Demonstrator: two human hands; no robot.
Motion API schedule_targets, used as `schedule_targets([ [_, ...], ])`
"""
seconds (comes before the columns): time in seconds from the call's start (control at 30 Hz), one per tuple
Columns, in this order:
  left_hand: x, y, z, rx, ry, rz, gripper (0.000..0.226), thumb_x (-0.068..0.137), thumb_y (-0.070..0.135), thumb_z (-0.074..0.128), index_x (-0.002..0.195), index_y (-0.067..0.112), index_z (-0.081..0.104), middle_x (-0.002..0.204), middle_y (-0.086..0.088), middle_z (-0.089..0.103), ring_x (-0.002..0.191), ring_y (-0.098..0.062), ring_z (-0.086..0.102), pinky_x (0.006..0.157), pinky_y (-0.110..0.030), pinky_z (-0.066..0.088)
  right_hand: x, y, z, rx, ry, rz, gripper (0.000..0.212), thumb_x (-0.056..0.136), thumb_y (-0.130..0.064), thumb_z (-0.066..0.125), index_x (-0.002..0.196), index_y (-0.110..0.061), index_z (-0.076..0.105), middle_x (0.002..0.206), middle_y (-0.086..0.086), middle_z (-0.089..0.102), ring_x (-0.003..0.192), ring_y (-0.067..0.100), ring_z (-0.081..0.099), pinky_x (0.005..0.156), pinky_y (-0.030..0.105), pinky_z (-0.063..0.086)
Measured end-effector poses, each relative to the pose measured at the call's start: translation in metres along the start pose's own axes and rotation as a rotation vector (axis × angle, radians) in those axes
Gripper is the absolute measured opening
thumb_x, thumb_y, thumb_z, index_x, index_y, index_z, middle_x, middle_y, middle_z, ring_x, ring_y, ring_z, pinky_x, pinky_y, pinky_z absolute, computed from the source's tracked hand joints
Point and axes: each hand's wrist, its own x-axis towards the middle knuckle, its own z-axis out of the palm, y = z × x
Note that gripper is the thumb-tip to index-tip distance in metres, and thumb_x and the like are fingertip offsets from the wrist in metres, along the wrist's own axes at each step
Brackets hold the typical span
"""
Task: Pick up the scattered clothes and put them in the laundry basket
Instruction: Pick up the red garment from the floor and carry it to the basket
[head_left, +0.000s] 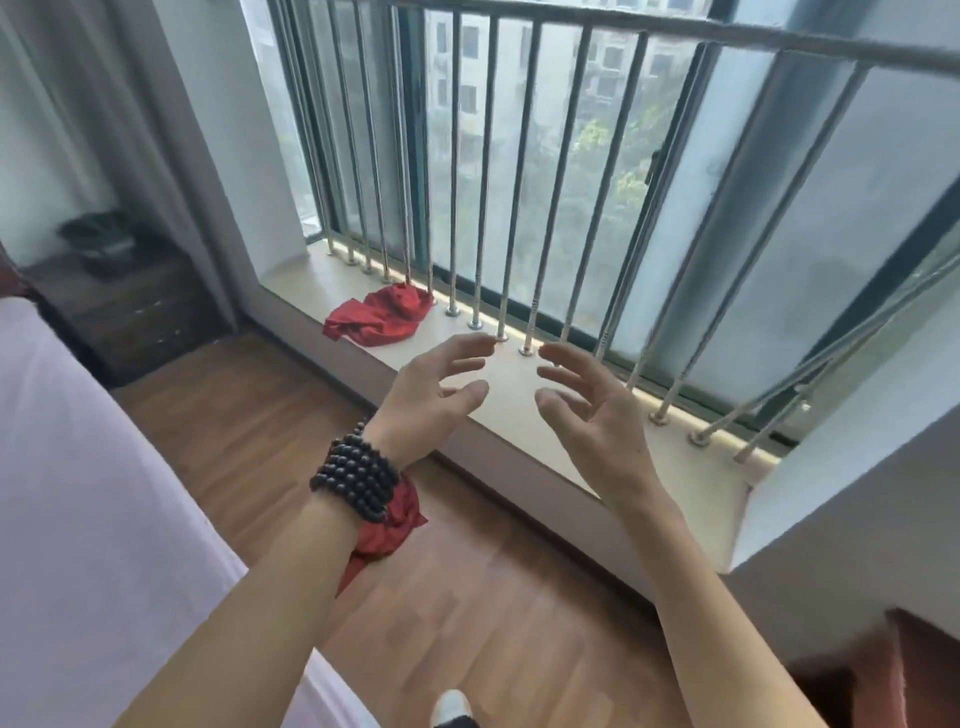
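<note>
From the head camera we see no basket or other container. We count one loose garment: a crumpled red cloth (382, 316) lying on the pale window sill (519, 400) against the bars (483, 171), at about eleven o'clock from our hands. Our left hand (431, 395) and right hand (587, 410) hover above the sill side by side, palms facing, fingers spread and gently bent, holding nothing. One beaded bracelet (358, 478) and one red scrunchie (389, 525) circle the left wrist.

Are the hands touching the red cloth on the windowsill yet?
Apart. The head view shows bare windowsill between the red cloth and both the left hand and right hand.
</note>
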Motion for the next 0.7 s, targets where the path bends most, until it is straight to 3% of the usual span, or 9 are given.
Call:
schedule_targets([
  [0.23, 0.102, -0.059, -0.052, -0.017, 0.081, -0.035, 0.045, 0.092, 0.019, 0.064, 0.131, 0.039, 0.056, 0.129, 0.023, 0.063, 0.119, 0.008, 0.058, 0.098, -0.026, 0.051, 0.125, 0.027, 0.054, -0.018, -0.070, -0.012, 0.044, 0.096, -0.008, 0.067, 0.139, -0.018, 0.063, 0.135, -0.005, 0.069, 0.123, 0.009, 0.068, 0.106, 0.044, 0.057],
  [0.4, 0.151, -0.099, -0.100, 0.003, 0.162, -0.100, 0.045, 0.091, 0.019, 0.063, 0.131, 0.039, 0.056, 0.128, 0.022, 0.063, 0.119, 0.006, 0.059, 0.097, -0.029, 0.053, 0.202, 0.043, 0.108, 0.003, -0.145, -0.003, 0.043, 0.095, -0.006, 0.067, 0.137, -0.018, 0.064, 0.136, -0.005, 0.068, 0.120, 0.009, 0.069, 0.101, 0.044, 0.059],
  [0.7, 0.217, -0.196, -0.187, 0.072, 0.285, -0.260, 0.045, 0.089, 0.017, 0.063, 0.125, 0.043, 0.058, 0.126, 0.017, 0.064, 0.118, 0.004, 0.059, 0.098, -0.031, 0.053, 0.321, 0.100, 0.223, 0.077, -0.335, 0.010, 0.043, 0.095, -0.005, 0.065, 0.134, -0.023, 0.064, 0.135, -0.005, 0.069, 0.122, 0.010, 0.069, 0.107, 0.042, 0.056],
])
